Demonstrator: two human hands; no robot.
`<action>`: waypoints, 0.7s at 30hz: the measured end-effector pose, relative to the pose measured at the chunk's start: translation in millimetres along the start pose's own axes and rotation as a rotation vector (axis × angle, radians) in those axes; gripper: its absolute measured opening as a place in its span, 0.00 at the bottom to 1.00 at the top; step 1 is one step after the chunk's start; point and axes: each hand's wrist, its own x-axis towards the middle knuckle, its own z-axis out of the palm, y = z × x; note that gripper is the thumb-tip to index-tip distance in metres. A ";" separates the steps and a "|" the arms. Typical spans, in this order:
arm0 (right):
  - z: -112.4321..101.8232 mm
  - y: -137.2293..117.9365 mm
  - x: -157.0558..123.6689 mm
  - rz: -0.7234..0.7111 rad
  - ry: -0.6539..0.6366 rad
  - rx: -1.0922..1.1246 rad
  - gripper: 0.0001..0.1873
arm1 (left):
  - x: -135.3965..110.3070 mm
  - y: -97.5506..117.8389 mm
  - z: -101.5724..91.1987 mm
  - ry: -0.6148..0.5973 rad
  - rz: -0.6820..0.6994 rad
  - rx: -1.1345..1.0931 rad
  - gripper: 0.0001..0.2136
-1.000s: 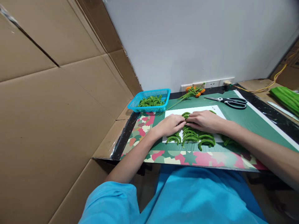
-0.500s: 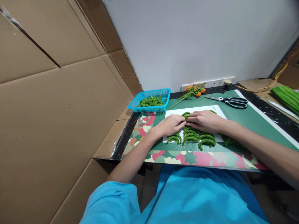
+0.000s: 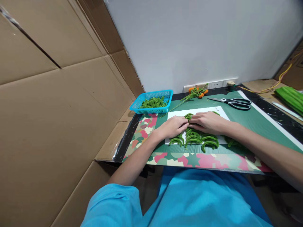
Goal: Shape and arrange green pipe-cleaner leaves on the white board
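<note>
My left hand [image 3: 172, 126] and my right hand [image 3: 206, 122] meet fingertip to fingertip over a white sheet [image 3: 221, 112] on the green mat [image 3: 246, 121]. Both hands have their fingers closed on a bent green pipe cleaner piece [image 3: 188, 117] between them. Just below the hands lie several curved green pipe cleaner pieces [image 3: 193, 138] in rows, some on the sheet, some on the mat.
A blue basket [image 3: 152, 102] with more green pieces stands at the back left. A stem with orange blossoms [image 3: 196, 92] and black scissors [image 3: 234, 103] lie at the back. Green material [image 3: 290, 99] sits far right. Cardboard walls [image 3: 59, 104] close the left side.
</note>
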 end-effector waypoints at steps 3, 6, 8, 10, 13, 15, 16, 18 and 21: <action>0.3 0.1 -0.1 -0.001 0.004 0.002 0.23 | 0.1 -1.3 2.2 0.003 0.008 0.004 0.17; 0.9 0.5 -0.1 -0.005 0.013 0.001 0.23 | 0.2 -2.0 2.4 0.007 0.019 0.003 0.16; 1.0 0.7 0.1 -0.002 0.015 -0.009 0.24 | 0.3 -2.0 1.3 0.010 0.024 0.003 0.16; 0.7 0.6 0.7 0.004 0.015 -0.020 0.24 | 0.6 -1.7 -0.5 0.013 0.027 0.007 0.16; -0.7 -0.2 2.1 0.003 0.013 -0.023 0.23 | 1.2 -1.1 -3.5 0.010 0.030 0.012 0.16; -2.2 -0.9 2.9 0.007 0.006 -0.021 0.23 | 1.4 -0.8 -5.0 0.012 0.029 0.011 0.16; -3.1 -1.2 3.2 0.009 0.003 -0.020 0.23 | 1.5 -0.6 -5.6 0.014 0.027 0.011 0.16; -4.5 -1.7 3.6 0.014 -0.005 -0.019 0.23 | 1.3 -0.5 -6.3 0.017 0.022 0.011 0.16; -5.8 -2.2 3.8 0.015 -0.007 -0.022 0.23 | 0.9 -0.2 -6.8 0.012 0.018 0.012 0.15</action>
